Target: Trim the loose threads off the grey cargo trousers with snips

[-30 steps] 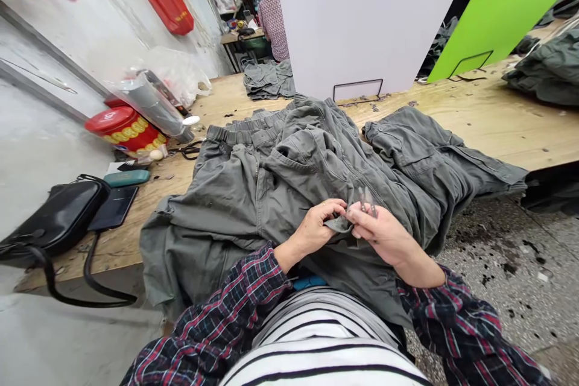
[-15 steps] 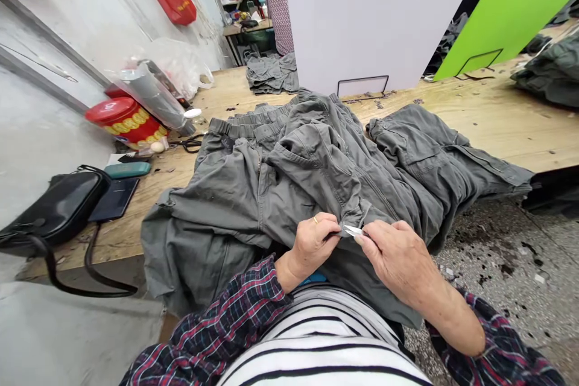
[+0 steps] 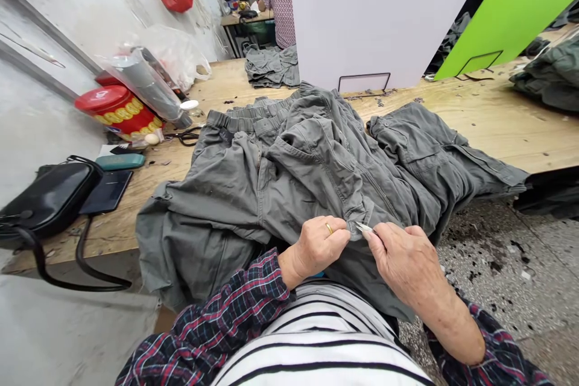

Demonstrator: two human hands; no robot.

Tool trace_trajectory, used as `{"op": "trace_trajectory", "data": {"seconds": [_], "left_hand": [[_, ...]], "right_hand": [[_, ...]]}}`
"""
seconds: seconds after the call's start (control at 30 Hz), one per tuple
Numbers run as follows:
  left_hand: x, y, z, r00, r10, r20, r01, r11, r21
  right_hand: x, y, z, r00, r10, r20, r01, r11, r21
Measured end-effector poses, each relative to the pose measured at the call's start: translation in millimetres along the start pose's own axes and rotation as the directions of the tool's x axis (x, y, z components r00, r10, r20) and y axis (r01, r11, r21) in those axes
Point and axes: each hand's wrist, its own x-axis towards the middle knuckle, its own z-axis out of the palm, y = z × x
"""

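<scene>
Grey-green cotton cargo trousers lay bunched in a thick, layered stack on a pale plywood workbench, their waistbands toward the far side and the nearest folds spilling off the bench edge toward the person's lap. In the head camera's view, the left hand, wearing a gold ring, was closed in a pinch on a folded hem of the top layer. The right hand was curled shut around small steel thread snips, only their pointed tips showing, right at that same hem and just beside the left hand. Both forearms came out of red-and-navy plaid flannel sleeves, above a black-and-white striped shirt. To the left on the bench sat a black handbag, a dark tablet, a teal glasses case, black-handled scissors, a round red tin with gold trim and a clear plastic bag. Farther along lay a second pile of grey-green trousers, near a white partition board. Beyond it, a co-worker in a patterned top stood at a small table. Speckled terrazzo floor showed to the right.
</scene>
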Motion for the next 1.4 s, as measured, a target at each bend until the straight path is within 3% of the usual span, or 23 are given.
{"op": "trace_trajectory", "data": {"seconds": [0.23,0.47,0.83,0.9,0.97,1.0,1.03,1.07,1.1,1.17,1.2,1.27,1.33,1.4], "left_hand": [[3,3,-0.7,0.996,0.039,0.075,-0.043,0.998,0.041],[2,3,1.8,0.997,0.040,0.066,-0.042,0.998,0.042],[-2,-1,1.5,0.996,0.061,0.072,-0.064,0.997,0.046],[-3,0,3.1,0.996,0.041,0.079,-0.042,0.999,0.012],[-2,-1,4.5,0.994,-0.072,0.083,0.080,0.992,-0.102],[-1,-2,4.7,0.976,-0.199,0.089,0.213,0.958,-0.193],[1,-4,4.2,0.923,-0.367,0.114,0.384,0.870,-0.308],[4,-6,2.9,0.823,-0.540,0.174,0.557,0.709,-0.433],[7,-9,0.8,0.687,-0.675,0.270,0.687,0.482,-0.543],[14,-15,-5.7,0.426,-0.750,0.506,0.761,-0.005,-0.648],[17,-18,-9.3,0.350,-0.715,0.605,0.740,-0.185,-0.647],[22,-21,-15.9,0.287,-0.632,0.720,0.700,-0.374,-0.608],[24,-22,-19.6,0.275,-0.585,0.763,0.695,-0.428,-0.579],[25,-22,-20.2,0.278,-0.553,0.785,0.701,-0.442,-0.559]], "right_hand": [[6,-4,3,1.000,0.023,0.009,-0.022,1.000,-0.015],[8,-4,8,1.000,0.014,0.023,-0.014,1.000,0.002],[9,0,15,0.983,0.092,0.161,-0.112,0.986,0.120],[11,3,15,0.977,0.100,0.189,-0.129,0.980,0.152],[14,8,16,0.963,0.124,0.240,-0.183,0.954,0.238],[16,10,17,0.955,0.146,0.260,-0.223,0.929,0.296],[17,11,18,0.948,0.175,0.267,-0.266,0.895,0.358],[19,11,19,0.943,0.206,0.259,-0.303,0.854,0.422],[20,11,20,0.941,0.237,0.243,-0.328,0.813,0.482],[21,9,24,0.942,0.276,0.193,-0.336,0.753,0.565],[22,8,27,0.945,0.286,0.160,-0.325,0.749,0.577],[26,9,37,0.951,0.296,0.089,-0.295,0.784,0.545],[32,13,50,0.954,0.291,0.072,-0.284,0.799,0.529],[37,20,60,0.953,0.276,0.127,-0.297,0.759,0.580]]}}
